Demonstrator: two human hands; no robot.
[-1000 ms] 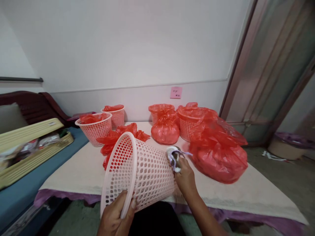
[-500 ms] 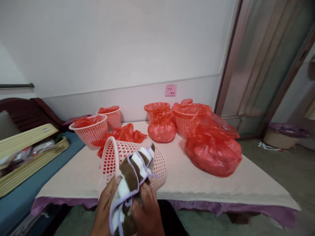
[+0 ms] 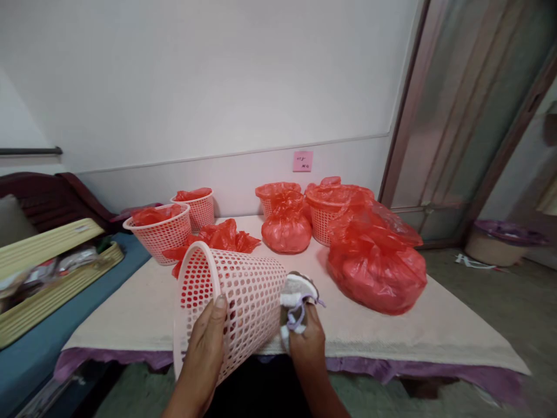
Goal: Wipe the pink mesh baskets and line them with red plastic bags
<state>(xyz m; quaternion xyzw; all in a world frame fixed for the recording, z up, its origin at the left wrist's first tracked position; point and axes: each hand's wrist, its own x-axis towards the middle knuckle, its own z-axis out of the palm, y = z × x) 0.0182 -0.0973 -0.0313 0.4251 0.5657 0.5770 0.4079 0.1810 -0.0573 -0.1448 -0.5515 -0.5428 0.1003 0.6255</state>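
A pink perforated plastic basket (image 3: 235, 290) lies tilted on its side at the near edge of the table (image 3: 383, 337), its open rim towards me. My left hand (image 3: 206, 345) grips its rim and side wall, thumb on the outside. My right hand (image 3: 307, 339) is closed on a brown and white cloth with lilac edging (image 3: 298, 290), pressed against the basket's base.
Several pink baskets lined with red bags (image 3: 160, 226) stand at the back of the table. Full red plastic bags (image 3: 376, 270) lie to the right and middle. A yellow crate (image 3: 47, 273) sits on a blue surface at left. A sliding door (image 3: 470, 116) is at right.
The cloth went from the basket's base to its near side by the rim, and is now back at the base. The basket has turned a little in my left hand.
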